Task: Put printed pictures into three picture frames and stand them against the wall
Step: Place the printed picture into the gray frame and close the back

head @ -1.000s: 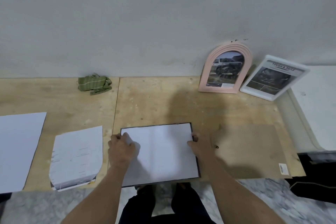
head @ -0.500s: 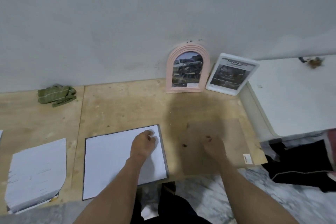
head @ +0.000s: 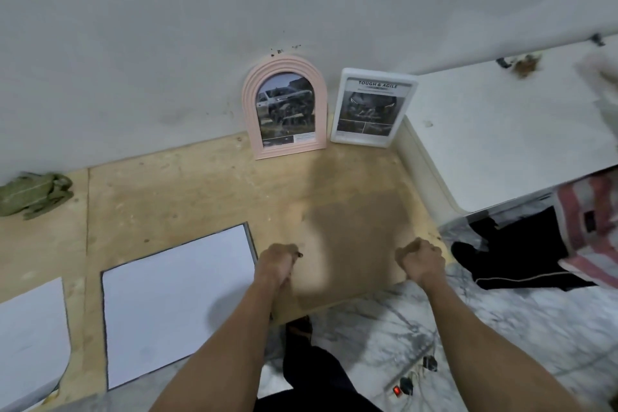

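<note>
Both hands, left hand (head: pixel 277 259) and right hand (head: pixel 422 260), grip one backing board (head: pixel 361 241); two frames (head: pixel 284 107) stand.

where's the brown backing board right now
In the head view the brown backing board lies flat on the plywood floor, right of centre, just right of the face-down frame, with the left hand and right hand gripping its side edges.
</note>
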{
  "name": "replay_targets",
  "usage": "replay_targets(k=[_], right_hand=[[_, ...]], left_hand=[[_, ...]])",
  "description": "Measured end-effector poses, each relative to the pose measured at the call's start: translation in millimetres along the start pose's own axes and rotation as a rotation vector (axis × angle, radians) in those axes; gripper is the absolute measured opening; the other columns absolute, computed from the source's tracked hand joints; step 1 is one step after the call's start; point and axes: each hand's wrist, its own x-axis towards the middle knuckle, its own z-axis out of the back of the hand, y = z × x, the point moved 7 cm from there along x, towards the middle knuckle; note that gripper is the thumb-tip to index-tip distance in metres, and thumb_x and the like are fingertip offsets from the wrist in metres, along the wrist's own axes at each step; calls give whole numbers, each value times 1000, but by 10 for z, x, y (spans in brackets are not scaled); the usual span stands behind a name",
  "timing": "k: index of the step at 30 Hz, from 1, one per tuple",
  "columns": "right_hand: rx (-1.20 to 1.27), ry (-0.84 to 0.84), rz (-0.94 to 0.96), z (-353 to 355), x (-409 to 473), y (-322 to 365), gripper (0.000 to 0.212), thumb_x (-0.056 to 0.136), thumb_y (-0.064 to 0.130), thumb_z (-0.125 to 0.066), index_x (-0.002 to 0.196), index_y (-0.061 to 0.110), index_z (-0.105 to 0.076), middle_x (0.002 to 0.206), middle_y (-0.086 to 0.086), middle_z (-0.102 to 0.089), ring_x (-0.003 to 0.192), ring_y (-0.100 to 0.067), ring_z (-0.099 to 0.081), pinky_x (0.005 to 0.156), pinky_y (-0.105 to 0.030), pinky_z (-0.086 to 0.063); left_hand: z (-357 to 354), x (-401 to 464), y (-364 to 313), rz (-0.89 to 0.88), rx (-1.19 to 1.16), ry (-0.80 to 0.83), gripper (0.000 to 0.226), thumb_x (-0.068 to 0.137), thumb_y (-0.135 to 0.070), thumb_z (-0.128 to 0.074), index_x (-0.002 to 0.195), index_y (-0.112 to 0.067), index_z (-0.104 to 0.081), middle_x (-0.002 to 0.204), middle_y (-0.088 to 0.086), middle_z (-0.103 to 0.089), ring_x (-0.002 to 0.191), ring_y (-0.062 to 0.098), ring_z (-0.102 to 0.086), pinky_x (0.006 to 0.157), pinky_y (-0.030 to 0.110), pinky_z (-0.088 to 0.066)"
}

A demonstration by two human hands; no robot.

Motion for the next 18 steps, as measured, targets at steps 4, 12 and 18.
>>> replay_targets(k=[4, 12, 18], right_hand=[[-37, -33, -52, 5, 67, -68, 56, 86, 36, -58, 133, 10, -42, 140, -17, -34, 127, -37, -34, 98, -45, -37], [301, -15, -117, 10, 148, -289, 34, 81, 30, -54, 100, 4, -63, 95, -19, -62, 92, -35, -58, 87, -45, -49], [742, 96, -211, -119, -21, -328, 16, 85, 13, -56, 98, 6, -63, 79, -13, -61, 68, -29, -56, 62, -35, -46]], left_hand=[[16, 1, 18, -5, 12, -66, 25, 86, -20, -59, 62, -10, -60, 73, 15, -65, 71, 28, -60, 82, 45, -56], [-17, 117, 60, 15, -181, 30, 15, 81, -3, -51, 76, -8, -64, 65, 8, -56, 55, 22, -47, 57, 31, -40], [415, 59, -87, -88, -245, 60, 27, 86, 12, -47, 78, -7, -63, 68, 6, -55, 56, 17, -47, 43, 21, -40]])
